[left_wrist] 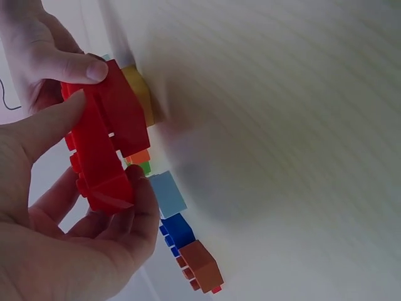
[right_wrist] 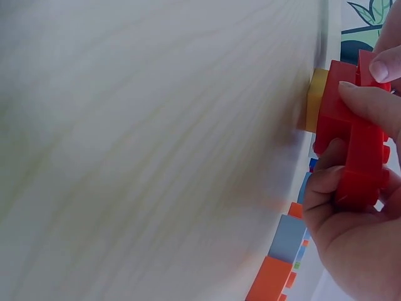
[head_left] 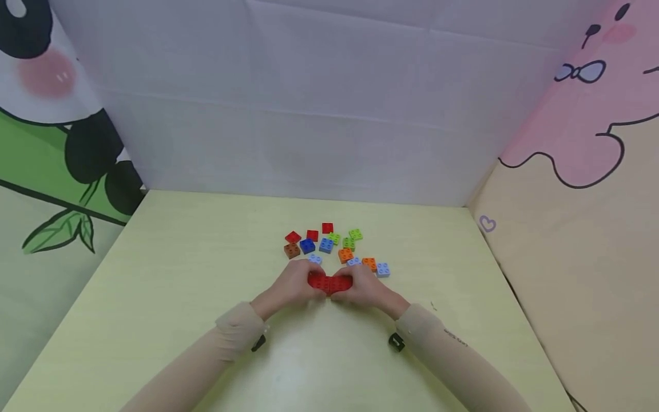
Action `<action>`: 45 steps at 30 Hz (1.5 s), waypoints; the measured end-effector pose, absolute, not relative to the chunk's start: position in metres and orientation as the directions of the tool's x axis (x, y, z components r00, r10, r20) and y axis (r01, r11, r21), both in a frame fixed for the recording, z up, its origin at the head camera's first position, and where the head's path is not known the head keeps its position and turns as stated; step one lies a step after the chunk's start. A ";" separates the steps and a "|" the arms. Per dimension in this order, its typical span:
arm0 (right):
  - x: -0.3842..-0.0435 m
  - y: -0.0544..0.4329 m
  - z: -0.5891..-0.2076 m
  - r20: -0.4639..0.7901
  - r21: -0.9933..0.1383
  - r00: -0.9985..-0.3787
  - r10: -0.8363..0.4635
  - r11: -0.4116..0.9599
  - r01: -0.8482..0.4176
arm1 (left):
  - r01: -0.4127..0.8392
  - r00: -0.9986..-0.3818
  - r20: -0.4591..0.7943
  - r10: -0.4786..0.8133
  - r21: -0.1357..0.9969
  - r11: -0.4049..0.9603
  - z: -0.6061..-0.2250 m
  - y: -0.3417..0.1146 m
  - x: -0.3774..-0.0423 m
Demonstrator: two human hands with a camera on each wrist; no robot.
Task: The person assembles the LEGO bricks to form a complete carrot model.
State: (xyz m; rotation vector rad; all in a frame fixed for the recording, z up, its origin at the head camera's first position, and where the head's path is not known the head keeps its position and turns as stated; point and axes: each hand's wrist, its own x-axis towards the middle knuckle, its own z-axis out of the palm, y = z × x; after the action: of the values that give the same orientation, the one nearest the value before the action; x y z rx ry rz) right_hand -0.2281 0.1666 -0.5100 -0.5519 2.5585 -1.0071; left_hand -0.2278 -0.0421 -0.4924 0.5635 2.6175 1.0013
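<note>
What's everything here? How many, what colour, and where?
Held bricks: at least two, red, between the hands
Yellow brick: one seen, yellow, just below those
Flat pieces: three, red, far side
Lime bricks: three, green, back right
Brown brick: one, brown, left end
Blue bricks: two, one darker, middle
Pale bricks: three, light blue, near the hands
Orange bricks: two, orange, right of middle
Table: one, pale yellow, under the bricks
Back wall: one, greyish, behind the table
Cartoon pictures: two, green-black-white left, pink right
Heart: one, purple, right wall
Black gadgets: two, black, one by each wrist
Sleeves: two, beige, both arms
Left hand: one, bare, holding bricks
Right hand: one, bare, holding bricks
</note>
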 end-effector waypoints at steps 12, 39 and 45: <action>-0.231 0.167 -0.511 -0.152 -0.705 -0.863 -0.481 0.665 -0.247 | 0.260 -0.872 -0.136 0.470 0.685 0.681 -0.494 -0.040 -0.229; -0.228 0.167 -0.514 -0.161 -0.701 -0.870 -0.466 0.675 -0.232 | 0.463 -0.794 -0.102 0.599 0.536 0.706 -0.496 -0.040 -0.228; -0.228 0.167 -0.515 -0.153 -0.704 -0.873 -0.463 0.671 -0.233 | 0.409 -0.822 -0.088 0.563 0.597 0.690 -0.507 -0.040 -0.230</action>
State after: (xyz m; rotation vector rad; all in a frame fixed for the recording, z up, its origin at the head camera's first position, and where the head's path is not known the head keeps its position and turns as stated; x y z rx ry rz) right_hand -0.2276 0.1666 -0.5151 -0.5517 2.5682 -1.0180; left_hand -0.2297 -0.0403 -0.5066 0.7750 2.6383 0.8378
